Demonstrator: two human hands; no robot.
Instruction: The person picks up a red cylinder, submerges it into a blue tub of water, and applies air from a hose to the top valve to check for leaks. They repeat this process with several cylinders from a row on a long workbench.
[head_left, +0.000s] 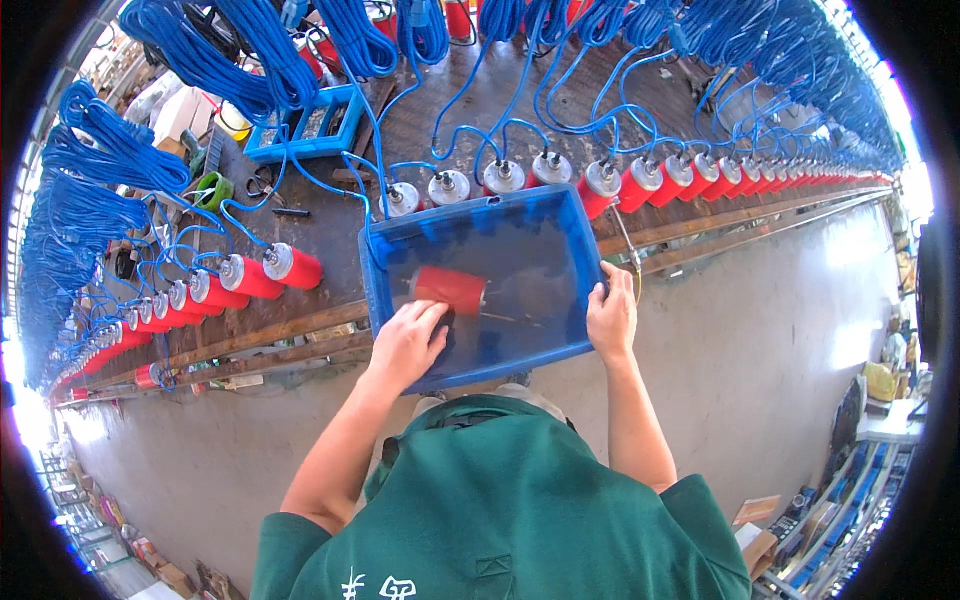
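Note:
In front of me a blue plastic tub [480,374] tilts against the edge of the workbench, with what looks like murky grey water inside. A red cylinder [452,288] with metal ends lies in it, slightly blurred. The fingers of my left hand [408,345] close on the near side of this cylinder, their tips partly hidden. My right hand [612,318] grips the tub's right rim, thumb on the inner side. A blue cable [368,215] runs down to the tub's left wall; its end is hard to make out.
Along the dark workbench [440,95] stand rows of red cylinders [640,183] with blue cables, more [292,264] at left. Coiled blue cables [360,38] hang above. A light-blue tray [310,125] and a green tape roll [212,190] sit at back left. A thin metal rod [630,240] projects beside the tub.

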